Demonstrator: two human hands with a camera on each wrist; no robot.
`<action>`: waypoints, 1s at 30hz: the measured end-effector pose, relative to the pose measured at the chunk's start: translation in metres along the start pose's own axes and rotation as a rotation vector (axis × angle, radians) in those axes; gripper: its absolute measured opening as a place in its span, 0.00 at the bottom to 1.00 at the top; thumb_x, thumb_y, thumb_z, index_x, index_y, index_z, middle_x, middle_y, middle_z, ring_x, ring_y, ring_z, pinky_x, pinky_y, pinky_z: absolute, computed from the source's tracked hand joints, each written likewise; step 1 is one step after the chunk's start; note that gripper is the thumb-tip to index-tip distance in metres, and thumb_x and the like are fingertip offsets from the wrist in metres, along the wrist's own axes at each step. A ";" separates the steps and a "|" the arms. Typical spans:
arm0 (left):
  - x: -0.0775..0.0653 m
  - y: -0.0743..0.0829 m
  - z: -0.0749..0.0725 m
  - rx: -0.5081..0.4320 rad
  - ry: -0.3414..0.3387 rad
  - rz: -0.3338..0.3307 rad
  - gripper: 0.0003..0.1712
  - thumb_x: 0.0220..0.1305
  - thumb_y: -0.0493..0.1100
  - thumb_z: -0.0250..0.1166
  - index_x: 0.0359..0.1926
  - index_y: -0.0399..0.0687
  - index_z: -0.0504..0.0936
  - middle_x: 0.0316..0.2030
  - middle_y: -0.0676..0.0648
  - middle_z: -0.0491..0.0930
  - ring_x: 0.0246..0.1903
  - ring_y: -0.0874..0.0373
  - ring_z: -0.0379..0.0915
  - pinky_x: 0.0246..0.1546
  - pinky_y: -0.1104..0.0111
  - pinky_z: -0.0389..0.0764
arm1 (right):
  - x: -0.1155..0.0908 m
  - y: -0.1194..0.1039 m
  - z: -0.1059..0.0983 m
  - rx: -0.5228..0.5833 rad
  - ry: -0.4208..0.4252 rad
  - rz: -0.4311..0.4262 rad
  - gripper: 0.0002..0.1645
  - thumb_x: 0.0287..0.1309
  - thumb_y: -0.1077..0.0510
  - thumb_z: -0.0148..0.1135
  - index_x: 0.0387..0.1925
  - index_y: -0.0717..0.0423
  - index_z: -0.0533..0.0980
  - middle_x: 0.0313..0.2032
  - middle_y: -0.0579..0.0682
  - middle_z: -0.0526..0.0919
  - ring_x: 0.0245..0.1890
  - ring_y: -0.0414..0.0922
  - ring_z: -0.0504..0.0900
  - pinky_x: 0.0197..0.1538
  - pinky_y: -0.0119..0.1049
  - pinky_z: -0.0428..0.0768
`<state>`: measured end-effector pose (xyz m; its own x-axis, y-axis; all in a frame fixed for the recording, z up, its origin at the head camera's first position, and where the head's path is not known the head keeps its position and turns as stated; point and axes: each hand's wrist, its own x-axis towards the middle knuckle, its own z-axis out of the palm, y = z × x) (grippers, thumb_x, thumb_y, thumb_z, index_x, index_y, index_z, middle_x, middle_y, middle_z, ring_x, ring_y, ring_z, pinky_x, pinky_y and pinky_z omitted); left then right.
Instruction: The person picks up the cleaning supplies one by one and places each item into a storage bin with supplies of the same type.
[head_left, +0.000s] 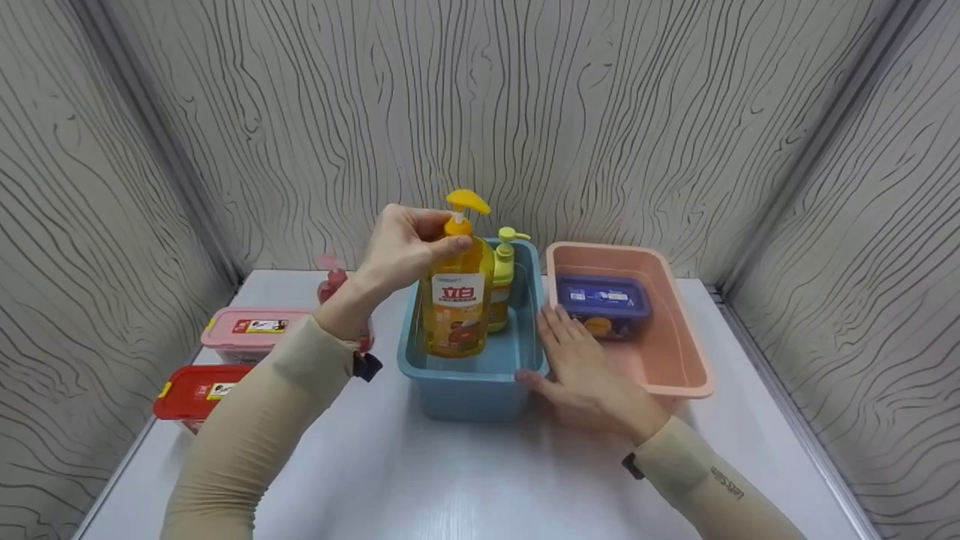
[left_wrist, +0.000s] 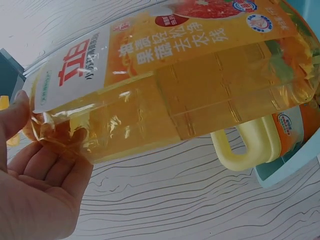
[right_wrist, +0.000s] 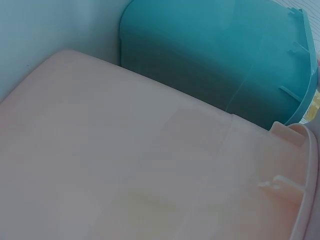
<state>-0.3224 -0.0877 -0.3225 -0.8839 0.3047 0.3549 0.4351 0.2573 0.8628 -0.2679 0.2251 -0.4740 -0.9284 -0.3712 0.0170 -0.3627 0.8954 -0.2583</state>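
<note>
My left hand [head_left: 405,247] grips a pump bottle of yellow dish soap [head_left: 457,300] by its neck, just under the yellow pump head. The bottle hangs upright over the blue bin [head_left: 471,397], its lower part inside the rim in the head view. In the left wrist view the bottle's label [left_wrist: 75,67] fills the upper part, with fingers and thumb around the neck end. Behind it in the bin stands a smaller yellow pump bottle [head_left: 504,274]. My right hand [head_left: 581,367] lies with straight fingers on the adjoining rims of the blue bin and the pink bin [head_left: 679,330].
Inside the pink bin sits a dark blue lidded box [head_left: 602,298]. At the left of the white table [head_left: 450,480] are a pink-lidded box [head_left: 251,328], a red-lidded box [head_left: 193,392] and a red pump bottle [head_left: 331,283], partly behind my left arm. Patterned walls enclose the table.
</note>
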 end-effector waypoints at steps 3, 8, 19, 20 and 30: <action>-0.001 0.000 0.004 -0.001 0.000 -0.003 0.21 0.75 0.44 0.77 0.65 0.46 0.91 0.53 0.45 0.95 0.49 0.49 0.93 0.61 0.56 0.93 | 0.000 0.000 0.000 -0.001 0.002 -0.002 0.70 0.72 0.10 0.41 0.93 0.53 0.44 0.93 0.54 0.39 0.94 0.59 0.40 0.93 0.62 0.48; -0.002 0.000 0.010 -0.001 -0.006 -0.003 0.22 0.75 0.45 0.77 0.66 0.47 0.91 0.54 0.45 0.95 0.51 0.50 0.93 0.63 0.55 0.92 | 0.000 -0.001 -0.001 0.018 0.004 0.000 0.67 0.75 0.16 0.48 0.92 0.54 0.45 0.93 0.54 0.40 0.94 0.59 0.41 0.93 0.64 0.48; -0.004 -0.006 0.023 -0.021 -0.021 -0.014 0.23 0.74 0.45 0.77 0.66 0.46 0.90 0.55 0.44 0.95 0.51 0.50 0.94 0.61 0.55 0.93 | 0.001 0.001 0.001 0.021 -0.005 0.022 0.68 0.72 0.14 0.48 0.93 0.51 0.44 0.94 0.51 0.39 0.94 0.59 0.40 0.93 0.64 0.47; -0.004 -0.007 0.024 -0.027 -0.023 -0.011 0.23 0.75 0.45 0.77 0.66 0.46 0.90 0.55 0.44 0.95 0.51 0.50 0.94 0.61 0.55 0.93 | 0.001 0.001 0.001 0.018 -0.006 0.024 0.69 0.72 0.13 0.48 0.93 0.50 0.44 0.94 0.51 0.39 0.94 0.59 0.40 0.93 0.64 0.47; -0.006 -0.011 0.037 -0.040 -0.024 -0.027 0.23 0.75 0.45 0.77 0.66 0.44 0.90 0.56 0.44 0.95 0.53 0.51 0.94 0.61 0.56 0.93 | 0.000 0.001 0.000 0.007 0.010 -0.011 0.69 0.72 0.13 0.47 0.93 0.53 0.44 0.93 0.53 0.39 0.94 0.59 0.41 0.92 0.65 0.50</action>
<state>-0.3153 -0.0587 -0.3477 -0.8907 0.3201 0.3229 0.4035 0.2294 0.8857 -0.2683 0.2258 -0.4739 -0.9251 -0.3786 0.0293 -0.3724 0.8894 -0.2653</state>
